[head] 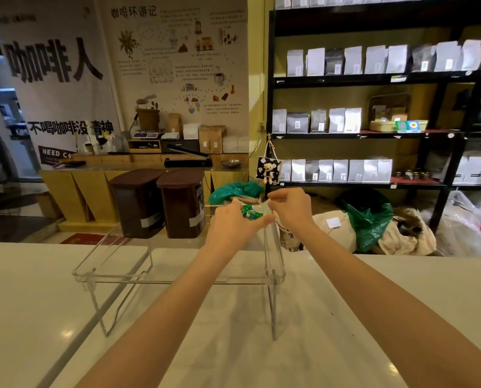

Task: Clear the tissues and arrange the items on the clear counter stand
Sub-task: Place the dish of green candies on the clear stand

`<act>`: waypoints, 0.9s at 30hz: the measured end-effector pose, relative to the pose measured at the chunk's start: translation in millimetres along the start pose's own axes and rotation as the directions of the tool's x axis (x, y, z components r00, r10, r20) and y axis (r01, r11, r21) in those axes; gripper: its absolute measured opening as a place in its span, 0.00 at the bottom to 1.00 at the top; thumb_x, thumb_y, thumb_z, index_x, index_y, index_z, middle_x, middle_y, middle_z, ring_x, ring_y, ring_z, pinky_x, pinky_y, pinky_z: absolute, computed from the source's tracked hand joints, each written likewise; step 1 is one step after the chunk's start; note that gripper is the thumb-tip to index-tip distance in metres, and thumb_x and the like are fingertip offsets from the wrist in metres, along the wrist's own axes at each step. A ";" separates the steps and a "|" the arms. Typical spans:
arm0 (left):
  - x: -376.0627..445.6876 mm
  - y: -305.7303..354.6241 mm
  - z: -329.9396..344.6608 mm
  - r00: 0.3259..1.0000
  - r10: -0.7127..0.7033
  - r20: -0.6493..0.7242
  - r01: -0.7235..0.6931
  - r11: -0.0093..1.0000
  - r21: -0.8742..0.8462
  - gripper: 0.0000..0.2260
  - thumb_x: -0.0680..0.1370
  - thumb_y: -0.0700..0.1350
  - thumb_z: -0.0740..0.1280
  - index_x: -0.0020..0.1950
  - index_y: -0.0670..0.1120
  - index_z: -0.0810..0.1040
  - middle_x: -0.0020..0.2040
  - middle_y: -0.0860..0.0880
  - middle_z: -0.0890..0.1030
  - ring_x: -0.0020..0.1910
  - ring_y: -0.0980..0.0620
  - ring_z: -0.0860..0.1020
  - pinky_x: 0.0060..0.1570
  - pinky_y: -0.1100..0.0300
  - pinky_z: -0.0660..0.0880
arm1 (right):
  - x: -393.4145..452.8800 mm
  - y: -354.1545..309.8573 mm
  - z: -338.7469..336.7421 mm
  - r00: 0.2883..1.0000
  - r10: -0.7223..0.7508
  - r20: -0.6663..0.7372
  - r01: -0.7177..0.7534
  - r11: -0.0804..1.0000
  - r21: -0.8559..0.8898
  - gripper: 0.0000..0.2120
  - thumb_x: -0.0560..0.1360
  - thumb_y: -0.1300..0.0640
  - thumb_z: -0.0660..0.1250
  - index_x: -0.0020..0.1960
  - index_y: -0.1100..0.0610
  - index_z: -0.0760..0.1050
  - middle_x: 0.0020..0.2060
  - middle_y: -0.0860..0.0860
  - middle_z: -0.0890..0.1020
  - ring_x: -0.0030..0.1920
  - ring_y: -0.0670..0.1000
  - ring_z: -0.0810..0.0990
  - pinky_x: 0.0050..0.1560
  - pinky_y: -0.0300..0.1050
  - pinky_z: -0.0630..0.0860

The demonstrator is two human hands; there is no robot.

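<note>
A clear plastic counter stand (93, 273) sits on the white counter (23, 303), raised on thin legs. Its tray looks bare. Both my arms reach out over its far right corner. My left hand (230, 228) grips a small green-and-white packet (251, 213), which looks like a tissue pack. My right hand (289, 207) pinches the clear or white end of the same packet between thumb and fingers. The packet is partly hidden by my fingers.
Beyond the counter stand two brown bins (160, 203), a wooden bench with a sealer and scale (188, 161), and green and clear bags with sacks on the floor (368, 222). Black shelves of coffee bags (373, 121) fill the right wall.
</note>
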State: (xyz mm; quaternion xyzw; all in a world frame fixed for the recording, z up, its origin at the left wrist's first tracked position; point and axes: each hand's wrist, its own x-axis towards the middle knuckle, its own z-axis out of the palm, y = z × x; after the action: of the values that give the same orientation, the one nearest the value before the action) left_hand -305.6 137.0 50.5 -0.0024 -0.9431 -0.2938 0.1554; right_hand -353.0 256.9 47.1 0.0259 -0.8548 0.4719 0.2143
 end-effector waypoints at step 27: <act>-86.7 9.8 -41.3 0.892 0.445 0.084 -0.451 0.860 0.239 0.19 0.78 0.53 0.55 0.68 0.50 0.68 0.68 0.48 0.70 0.66 0.50 0.68 0.61 0.53 0.70 | -105.1 -15.0 -85.5 0.928 -0.168 0.334 0.313 0.836 -0.450 0.15 0.78 0.56 0.58 0.64 0.55 0.69 0.59 0.55 0.79 0.56 0.54 0.77 0.57 0.53 0.76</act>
State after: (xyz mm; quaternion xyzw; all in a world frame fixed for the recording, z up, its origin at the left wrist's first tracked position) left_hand -210.1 129.7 62.6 -0.2054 -0.9482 -0.1272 0.2063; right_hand -224.8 301.9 57.6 0.1451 -0.9582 0.1971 0.1483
